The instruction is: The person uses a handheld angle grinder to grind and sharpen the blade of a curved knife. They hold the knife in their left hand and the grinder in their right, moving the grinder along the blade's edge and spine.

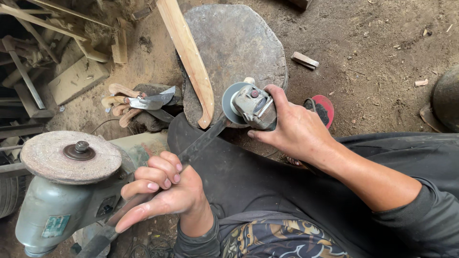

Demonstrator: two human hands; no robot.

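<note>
- Grip, left hand (165, 193): fingers curled tight round a long dark blade (201, 143) at lower centre, index finger stretched along it; the blade runs diagonally from lower left up to the grinding disc.
- Lower left of frame: bench grinder (62, 191), grey-green body, flat worn stone wheel on top, untouched.
- Centre left: a few finished knives (138, 102) with pale wooden handles, lying on the dirt floor (382, 43).
- Upper centre: flat stone slab (239, 43), with a pale wooden sheath-like piece (189, 57) leaning across it.
- Grip, right hand (291, 126): closed round a small angle grinder (251, 105), disc edge meeting the blade's upper end.
- Step, as judged: grinding the blade near its tip.
- Next move calls for a steady blade, light disc pressure, left fingers kept well back.
</note>
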